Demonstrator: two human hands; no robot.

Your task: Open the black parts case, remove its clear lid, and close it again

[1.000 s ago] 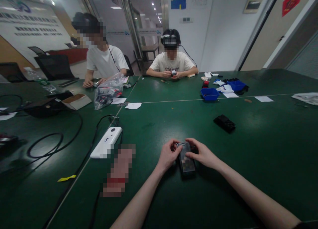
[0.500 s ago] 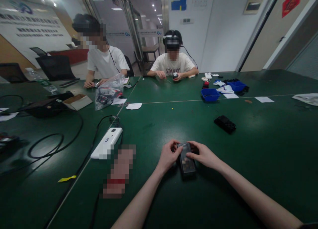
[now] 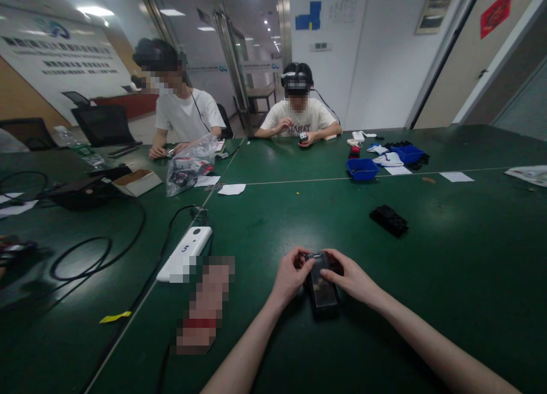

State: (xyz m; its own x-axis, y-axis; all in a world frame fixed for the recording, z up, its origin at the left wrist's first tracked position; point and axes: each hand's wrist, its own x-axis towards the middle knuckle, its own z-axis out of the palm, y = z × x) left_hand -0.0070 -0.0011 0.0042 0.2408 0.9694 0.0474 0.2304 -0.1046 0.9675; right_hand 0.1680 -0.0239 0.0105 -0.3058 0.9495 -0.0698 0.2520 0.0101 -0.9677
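Note:
A dark rectangular case (image 3: 323, 296) with a clear, glossy top lies on the green table in front of me. My left hand (image 3: 293, 271) grips its upper left edge, the thumb resting on the top near the far end. From the other side my right hand (image 3: 348, 274) holds the upper right edge, its thumb pressed onto the clear top. The fingertips behind the case are partly hidden. What lies under the clear top is too dim to make out. A black folded item (image 3: 388, 220) rests apart from my hands, further off to the right.
Left of my arms lie a white device marked 5 (image 3: 186, 254), a blurred-out reddish item (image 3: 209, 303) and black cables (image 3: 81, 277). Further back are a clear plastic bag (image 3: 188, 169), an open box (image 3: 139, 183) and a blue tray (image 3: 362, 169). Two people sit across the table (image 3: 273, 211).
The whole view has shifted slightly, so things sit a little lower. Both hands keep their hold on the case. The person opposite has raised one hand toward the chest.

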